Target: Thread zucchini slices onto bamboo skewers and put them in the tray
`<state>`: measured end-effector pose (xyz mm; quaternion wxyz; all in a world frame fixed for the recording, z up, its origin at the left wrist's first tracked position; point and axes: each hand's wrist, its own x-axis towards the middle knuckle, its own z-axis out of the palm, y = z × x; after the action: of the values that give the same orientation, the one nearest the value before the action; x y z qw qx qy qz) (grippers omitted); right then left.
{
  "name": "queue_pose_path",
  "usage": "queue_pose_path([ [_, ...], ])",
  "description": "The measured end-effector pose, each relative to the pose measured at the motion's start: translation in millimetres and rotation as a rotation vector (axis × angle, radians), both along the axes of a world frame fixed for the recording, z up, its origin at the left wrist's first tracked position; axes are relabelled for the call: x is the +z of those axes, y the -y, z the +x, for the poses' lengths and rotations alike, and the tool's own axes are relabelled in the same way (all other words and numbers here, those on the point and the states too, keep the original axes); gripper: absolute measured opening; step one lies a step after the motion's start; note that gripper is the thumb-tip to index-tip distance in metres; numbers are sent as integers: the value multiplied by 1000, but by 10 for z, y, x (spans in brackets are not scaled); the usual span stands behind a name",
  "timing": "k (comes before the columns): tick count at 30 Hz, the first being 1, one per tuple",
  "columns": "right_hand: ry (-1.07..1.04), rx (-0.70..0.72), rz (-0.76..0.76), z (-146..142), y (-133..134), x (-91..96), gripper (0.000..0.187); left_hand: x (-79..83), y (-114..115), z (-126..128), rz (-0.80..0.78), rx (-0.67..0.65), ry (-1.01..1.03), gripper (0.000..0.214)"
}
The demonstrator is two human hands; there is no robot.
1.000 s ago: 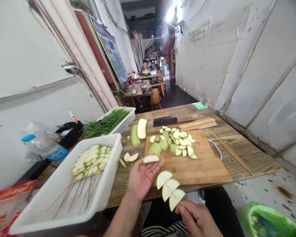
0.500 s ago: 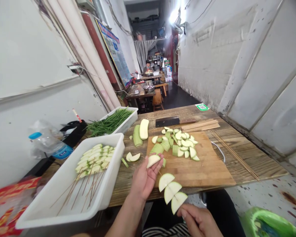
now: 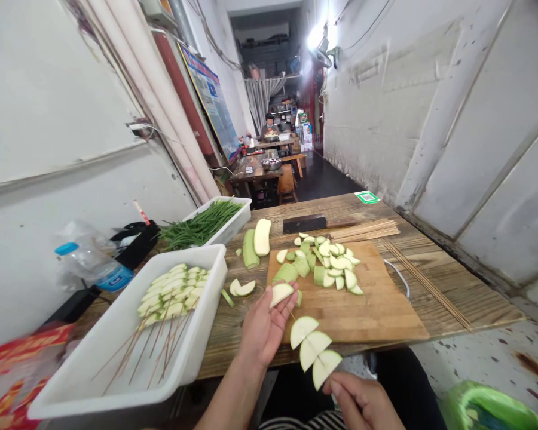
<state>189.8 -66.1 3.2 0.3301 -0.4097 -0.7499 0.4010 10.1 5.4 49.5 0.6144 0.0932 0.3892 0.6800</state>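
Note:
My left hand [image 3: 266, 322], palm up, grips a pale half-moon zucchini slice [image 3: 281, 294] between thumb and fingers, over the near left edge of the cutting board [image 3: 363, 319]. Lower right, my right hand [image 3: 363, 397] is closed on the lower end of a skewer that carries three half-moon slices [image 3: 316, 350]. The skewer's thin tip points up toward my left palm. Cut zucchini pieces [image 3: 336, 263] lie heaped on the board. Just left of the board are two larger zucchini pieces [image 3: 251, 248] and a couple of loose slices [image 3: 242, 288].
On the left, a white tray [image 3: 197, 352] holds skewered slices [image 3: 174, 289]; behind it is a tray of green stalks [image 3: 201, 224]. Beyond the board lie a cleaver [image 3: 305, 224] and bare skewers [image 3: 367, 230]. A green bin [image 3: 488, 406] stands lower right. Another person [image 3: 269, 125] sits far back.
Both hands keep almost the same pose, with the slice and the skewer still held. The whole view has shifted very slightly.

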Motion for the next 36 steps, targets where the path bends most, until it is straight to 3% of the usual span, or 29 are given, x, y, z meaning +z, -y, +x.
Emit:
queue_pose_path([
  [36,32,-14,25,40,-10,13,36,-34,-77,132,17,17,-70,14],
])
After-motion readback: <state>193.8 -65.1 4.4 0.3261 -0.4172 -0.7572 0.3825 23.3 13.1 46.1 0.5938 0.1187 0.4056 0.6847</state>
